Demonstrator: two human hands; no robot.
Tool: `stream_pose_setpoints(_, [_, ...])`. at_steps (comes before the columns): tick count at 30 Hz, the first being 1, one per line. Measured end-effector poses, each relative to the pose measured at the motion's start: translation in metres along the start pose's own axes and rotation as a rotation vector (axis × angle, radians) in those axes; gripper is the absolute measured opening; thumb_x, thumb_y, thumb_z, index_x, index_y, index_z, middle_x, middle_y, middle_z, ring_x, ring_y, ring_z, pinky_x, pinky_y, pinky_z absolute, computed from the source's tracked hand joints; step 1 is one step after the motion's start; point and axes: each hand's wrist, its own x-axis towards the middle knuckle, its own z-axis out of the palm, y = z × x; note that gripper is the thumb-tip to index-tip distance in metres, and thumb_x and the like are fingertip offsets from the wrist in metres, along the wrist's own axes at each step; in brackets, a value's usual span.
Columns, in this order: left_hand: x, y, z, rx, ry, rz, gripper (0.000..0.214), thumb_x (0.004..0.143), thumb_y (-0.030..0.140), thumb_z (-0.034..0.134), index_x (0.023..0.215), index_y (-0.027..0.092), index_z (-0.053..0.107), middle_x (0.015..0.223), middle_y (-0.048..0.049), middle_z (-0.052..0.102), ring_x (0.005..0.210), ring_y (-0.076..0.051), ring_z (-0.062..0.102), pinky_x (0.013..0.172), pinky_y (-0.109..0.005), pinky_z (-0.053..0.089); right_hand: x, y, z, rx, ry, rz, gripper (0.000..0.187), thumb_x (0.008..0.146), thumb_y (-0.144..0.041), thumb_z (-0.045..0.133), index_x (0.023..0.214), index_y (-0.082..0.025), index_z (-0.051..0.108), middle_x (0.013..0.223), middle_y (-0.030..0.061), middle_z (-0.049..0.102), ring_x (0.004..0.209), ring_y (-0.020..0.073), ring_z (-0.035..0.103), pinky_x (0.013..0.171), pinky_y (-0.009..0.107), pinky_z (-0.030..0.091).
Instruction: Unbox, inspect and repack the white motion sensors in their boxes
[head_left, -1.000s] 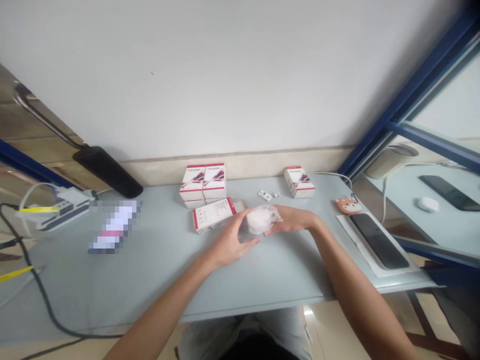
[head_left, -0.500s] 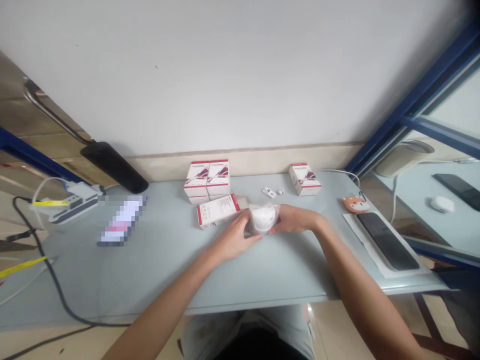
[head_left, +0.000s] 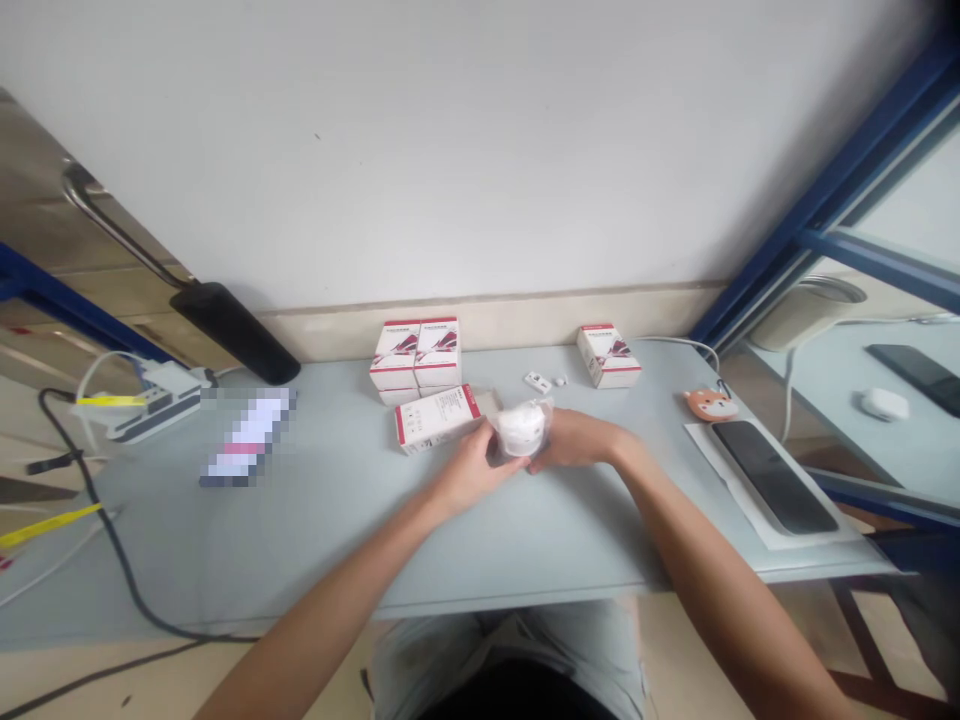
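Observation:
A round white device in a clear plastic bag point(head_left: 522, 430) is held between my two hands over the middle of the table. My left hand point(head_left: 474, 470) grips it from the left, thumb on top and fingers below. From the right, my right hand point(head_left: 574, 438) closes on its side, with some fingers hidden behind it. An opened white and red box point(head_left: 436, 420) lies on its side just beyond my left hand. Small white parts point(head_left: 538, 382) rest on the table behind the device.
Closed white and red boxes point(head_left: 416, 355) stand near the wall, and a single box point(head_left: 609, 356) stands further right. At right lie an orange animal-shaped case point(head_left: 710, 404) and a dark phone point(head_left: 772, 475) on white paper. A power strip point(head_left: 161, 402) and a blurred-out phone point(head_left: 247, 438) are at left.
Both hands and the bagged white device have shifted slightly left, and the device has turned a little. The camera view has moved slightly; the boxes stay in place.

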Motion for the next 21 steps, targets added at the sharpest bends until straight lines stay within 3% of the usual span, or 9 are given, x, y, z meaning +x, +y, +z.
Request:
stream_pose_setpoints(4, [-0.006,-0.002,0.001,0.078,0.205,0.082,0.049,0.071,0.037,0.093,0.114,0.024,0.071,0.112,-0.0089,0.078,0.106,-0.034,0.070,0.098,-0.048,0.053,-0.001,-0.007,-0.004,0.033,-0.017,-0.084,0.024,0.081,-0.030,0.082,0.102,-0.023,0.075,0.102,0.0034,0.078,0.090,0.0257,0.069,0.076,0.034,0.052])
stream_pose_setpoints(8, [-0.004,0.011,-0.003,-0.247,0.418,0.065,0.053,0.073,0.038,0.093,0.116,0.023,0.066,0.114,-0.0085,0.077,0.108,-0.031,0.072,0.095,-0.043,0.056,-0.003,-0.017,-0.008,0.041,0.137,-0.159,0.033,0.088,-0.052,0.078,0.101,-0.022,0.071,0.093,0.0032,0.071,0.080,0.0209,0.060,0.070,0.032,0.047])
stream_pose_setpoints(13, [0.004,0.033,-0.011,-0.653,0.341,0.021,0.056,0.084,0.036,0.086,0.133,0.026,0.061,0.124,-0.0070,0.076,0.118,-0.027,0.071,0.100,-0.040,0.056,0.000,-0.029,-0.004,0.118,0.327,-0.185,0.035,0.097,-0.056,0.068,0.088,-0.022,0.068,0.085,0.0020,0.064,0.077,0.0195,0.053,0.070,0.032,0.042])
stream_pose_setpoints(16, [0.007,0.037,-0.016,-0.803,0.245,-0.026,0.050,0.087,0.029,0.082,0.133,0.025,0.064,0.131,-0.0078,0.074,0.127,-0.029,0.067,0.106,-0.044,0.055,0.002,-0.034,0.001,0.254,0.390,-0.185,0.029,0.098,-0.052,0.066,0.108,-0.025,0.071,0.087,0.0011,0.063,0.079,0.0200,0.056,0.074,0.033,0.046])
stream_pose_setpoints(18, [0.009,0.038,-0.019,-0.869,0.175,-0.066,0.042,0.089,0.024,0.079,0.128,0.021,0.068,0.136,-0.0101,0.072,0.133,-0.031,0.064,0.111,-0.047,0.052,0.002,-0.036,0.003,0.354,0.439,-0.197,0.035,0.097,-0.047,0.068,0.127,-0.028,0.067,0.086,-0.0001,0.060,0.077,0.0193,0.056,0.076,0.034,0.048])
stream_pose_setpoints(21, [0.011,0.038,-0.022,-0.956,0.132,-0.112,0.041,0.090,0.021,0.077,0.130,0.020,0.069,0.139,-0.0106,0.072,0.137,-0.032,0.061,0.115,-0.049,0.050,0.003,-0.036,0.004,0.447,0.500,-0.194,0.042,0.095,-0.046,0.071,0.133,-0.028,0.065,0.082,-0.0014,0.055,0.073,0.0179,0.052,0.073,0.034,0.048])
